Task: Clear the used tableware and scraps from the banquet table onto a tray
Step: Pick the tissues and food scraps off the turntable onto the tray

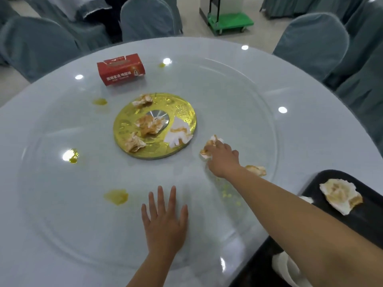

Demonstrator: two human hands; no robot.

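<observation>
My right hand (222, 158) reaches across the glass turntable (238, 100) and grips a stained crumpled napkin (210, 145) just right of the gold centre disc (184, 112). My left hand (164, 219) rests flat on the glass near me, fingers spread. Several soiled napkins (149, 124) lie on the gold disc. Another stained napkin (257, 170) lies on the glass beside my right wrist. The black tray (335, 183) sits at the table's right edge and holds a used napkin (339, 195).
A red tissue box (121, 69) stands on the far left of the turntable. Yellow sauce spills (116, 196) dot the glass. Covered chairs (313, 44) ring the table. A green cart (230, 22) stands on the floor beyond. White cloth (288, 270) lies at the tray's near end.
</observation>
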